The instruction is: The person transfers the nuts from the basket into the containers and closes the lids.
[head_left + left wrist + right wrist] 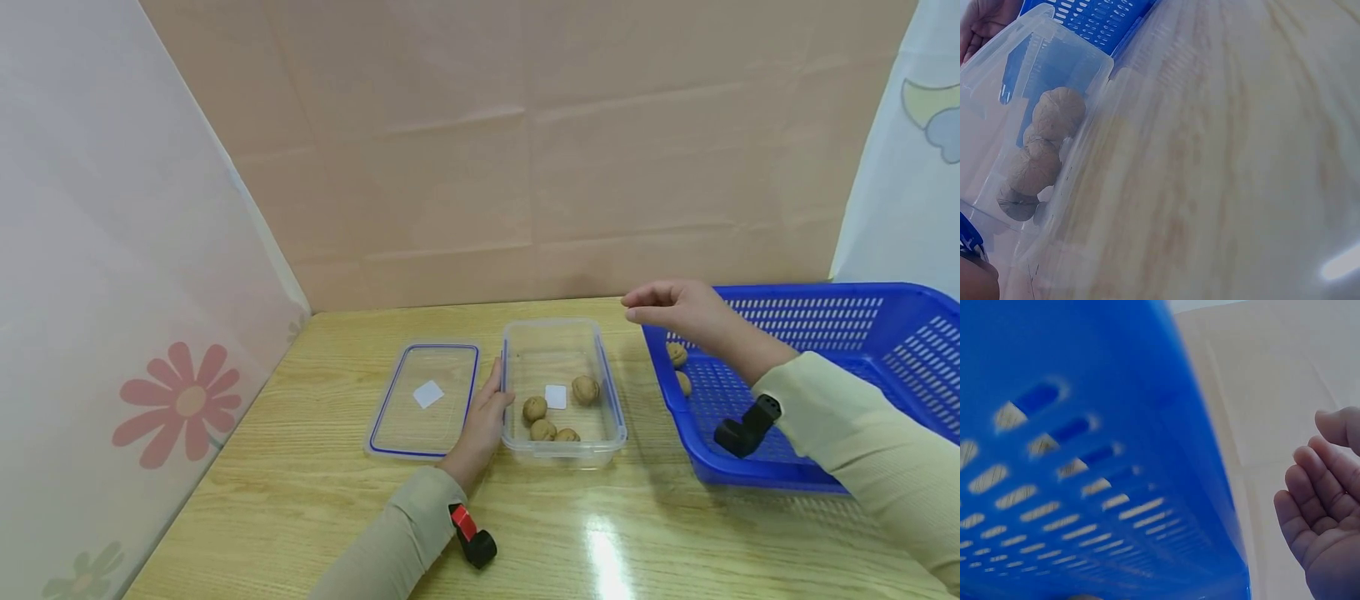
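Lengthwise, the clear container (564, 454) runs from the table's near edge toward its far edge, one short end facing the backdrop (450, 167) and the other facing the person. It sits upright near the middle of the far half of the table (300, 500), its mouth up. The left hand (483, 421) holds its left wall, thumb at the rim and fingers along the outside. Four walnuts (535, 408) lie in the container: three grouped toward its near end, one near the right wall. Which way each nut points is too small to tell.

Just left of that hand lies the lid (397, 417), flat, its long axis also running away from the person but tilted, the far end farther right. The right hand (671, 308) hangs by the far left corner of the blue basket (675, 408), fingers slightly bent and side by side, thumb near the index fingertip, the palm bare. The basket stands toward the table's right edge, its long axis crosswise, with two more walnuts (677, 355) along its left wall.
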Available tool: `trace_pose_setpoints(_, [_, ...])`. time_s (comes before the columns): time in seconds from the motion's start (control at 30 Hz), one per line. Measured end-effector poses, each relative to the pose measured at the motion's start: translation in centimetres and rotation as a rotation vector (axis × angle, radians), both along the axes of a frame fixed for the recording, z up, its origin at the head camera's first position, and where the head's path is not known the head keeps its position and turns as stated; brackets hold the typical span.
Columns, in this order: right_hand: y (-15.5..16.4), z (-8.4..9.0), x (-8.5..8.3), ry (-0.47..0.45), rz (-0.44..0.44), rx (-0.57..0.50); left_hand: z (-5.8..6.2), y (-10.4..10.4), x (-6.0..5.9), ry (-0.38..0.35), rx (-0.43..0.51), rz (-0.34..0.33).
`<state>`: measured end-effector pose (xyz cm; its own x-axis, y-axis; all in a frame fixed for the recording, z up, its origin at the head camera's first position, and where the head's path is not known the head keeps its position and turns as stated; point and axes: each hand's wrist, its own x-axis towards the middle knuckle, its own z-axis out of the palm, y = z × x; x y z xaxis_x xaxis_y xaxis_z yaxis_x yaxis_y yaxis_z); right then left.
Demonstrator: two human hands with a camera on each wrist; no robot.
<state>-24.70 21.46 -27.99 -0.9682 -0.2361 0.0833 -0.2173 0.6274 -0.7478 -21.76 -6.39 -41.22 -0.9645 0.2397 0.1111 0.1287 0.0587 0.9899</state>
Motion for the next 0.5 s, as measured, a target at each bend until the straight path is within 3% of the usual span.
trace_pose_setpoints(0.5, [2.3,-1.2,-0.2,0.029,-0.033,-0.009,-0.2,0.2,-0.1,-0.004,-0.010,0.021])
